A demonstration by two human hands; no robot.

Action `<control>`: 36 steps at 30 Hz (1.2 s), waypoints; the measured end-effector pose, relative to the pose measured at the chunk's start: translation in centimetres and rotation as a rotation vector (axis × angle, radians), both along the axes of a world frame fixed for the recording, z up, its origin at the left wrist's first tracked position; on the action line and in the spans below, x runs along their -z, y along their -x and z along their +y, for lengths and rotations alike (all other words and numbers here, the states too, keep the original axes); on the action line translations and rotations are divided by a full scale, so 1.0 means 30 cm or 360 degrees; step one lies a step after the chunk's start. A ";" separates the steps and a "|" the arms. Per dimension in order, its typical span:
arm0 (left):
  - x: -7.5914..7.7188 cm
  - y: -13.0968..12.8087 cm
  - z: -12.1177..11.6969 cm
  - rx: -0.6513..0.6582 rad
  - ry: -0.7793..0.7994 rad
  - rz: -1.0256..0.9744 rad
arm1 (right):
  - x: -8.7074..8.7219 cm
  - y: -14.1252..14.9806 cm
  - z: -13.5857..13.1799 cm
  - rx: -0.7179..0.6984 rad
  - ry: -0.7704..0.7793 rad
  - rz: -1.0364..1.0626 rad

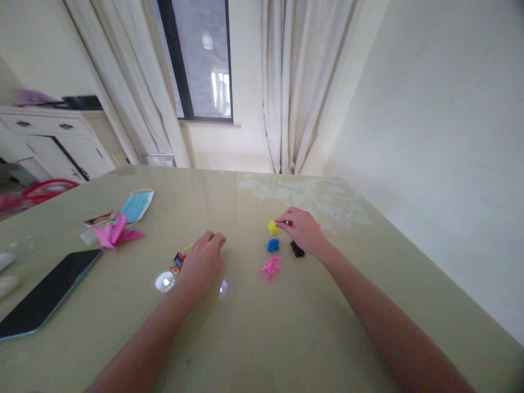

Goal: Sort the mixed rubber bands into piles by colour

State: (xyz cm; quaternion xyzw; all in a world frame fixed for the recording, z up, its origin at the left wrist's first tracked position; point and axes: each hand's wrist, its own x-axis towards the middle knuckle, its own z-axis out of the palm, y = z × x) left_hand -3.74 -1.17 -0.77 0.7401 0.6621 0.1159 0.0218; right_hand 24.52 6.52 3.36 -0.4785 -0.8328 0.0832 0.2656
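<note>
My right hand [302,229] rests on the table with its fingers pinched on a small red bit, right beside a yellow pile [272,227] of tiny pieces. Below that lie a blue pile [273,245], a pink pile [271,267] and a black pile [297,250], which is partly under my wrist. My left hand [203,257] lies curled, knuckles up, over a mixed heap of coloured pieces [178,262]; I cannot see what its fingertips hold.
The glossy olive table [262,333] also carries a dark tablet [45,295] at the left, a pink ribbon [115,233], a blue face mask [137,205] and a small white cap [165,281]. A wall runs along the right; curtains and a window stand behind.
</note>
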 end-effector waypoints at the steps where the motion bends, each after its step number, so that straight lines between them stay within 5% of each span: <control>1: -0.003 -0.004 -0.001 0.0001 -0.0026 -0.0053 | 0.029 -0.001 0.014 0.0020 0.0001 -0.0070; 7: 0.001 -0.030 -0.004 0.0043 -0.0140 -0.0340 | 0.102 0.022 0.053 0.0186 -0.0034 -0.0241; 18: 0.010 -0.035 0.005 0.0225 -0.0159 -0.1038 | 0.067 0.005 0.055 0.0263 -0.0124 -0.0196; 26: -0.003 -0.061 0.005 0.0288 0.0186 -0.1896 | -0.039 0.113 -0.086 -0.0320 0.0154 0.0210; 36: -0.012 -0.077 -0.004 0.0382 0.0314 -0.2057 | -0.055 0.160 -0.157 -0.0518 0.0228 0.0242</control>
